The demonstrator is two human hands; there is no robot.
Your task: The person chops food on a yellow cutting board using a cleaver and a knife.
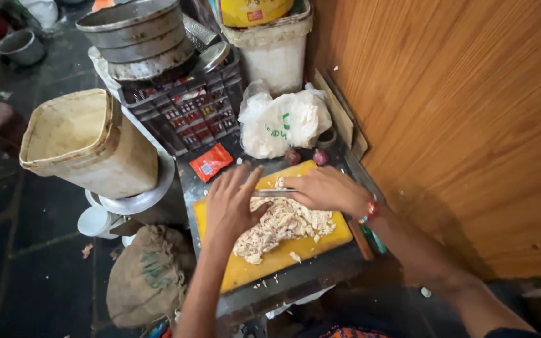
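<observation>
A yellow cutting board (252, 266) lies on a small metal table and carries a heap of pale shredded food (280, 226). My left hand (231, 201) rests flat on the left side of the heap, fingers spread. My right hand (324, 189) grips the handle of a knife (272, 193), whose blade lies across the top of the heap and points left toward my left hand. A beaded band circles my right wrist.
Behind the board lie a white plastic bag (283, 122), a red sachet (211, 161) and two small onions (307, 156). A dark crate (186, 109) holds stacked metal pots. A tan square tub (86, 141) and a burlap sack (145, 275) stand left. A wooden wall (464, 112) rises right.
</observation>
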